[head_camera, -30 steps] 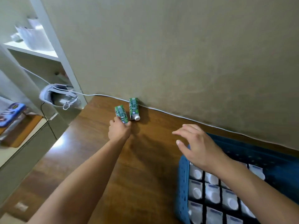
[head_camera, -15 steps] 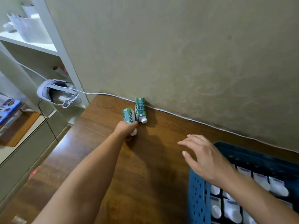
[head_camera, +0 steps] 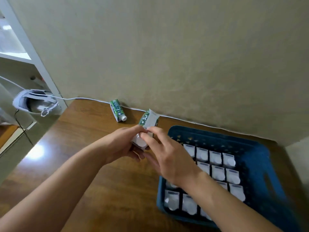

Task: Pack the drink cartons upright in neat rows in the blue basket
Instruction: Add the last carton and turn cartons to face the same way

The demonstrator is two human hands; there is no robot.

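A green and white drink carton [head_camera: 148,120] is held in the air between both hands, just left of the blue basket [head_camera: 260,166], its white cap end toward me. My left hand [head_camera: 123,146] grips its lower part from the left and below. My right hand [head_camera: 165,156] pinches it from the right with thumb and fingers. Another green carton [head_camera: 117,110] lies on its side on the wooden table by the wall. Several cartons [head_camera: 215,160] stand upright in rows in the basket, white tops up; my right forearm hides some.
The brown wooden table [head_camera: 87,161] runs up to a beige wall. A white cable [head_camera: 80,98] follows the wall's foot. A white headset [head_camera: 33,102] lies on a low shelf at left, beside a white shelf unit [head_camera: 26,54].
My left hand lifted one carton off the table by the wall and carried it right toward the basket. My right hand came up and took hold of it too.
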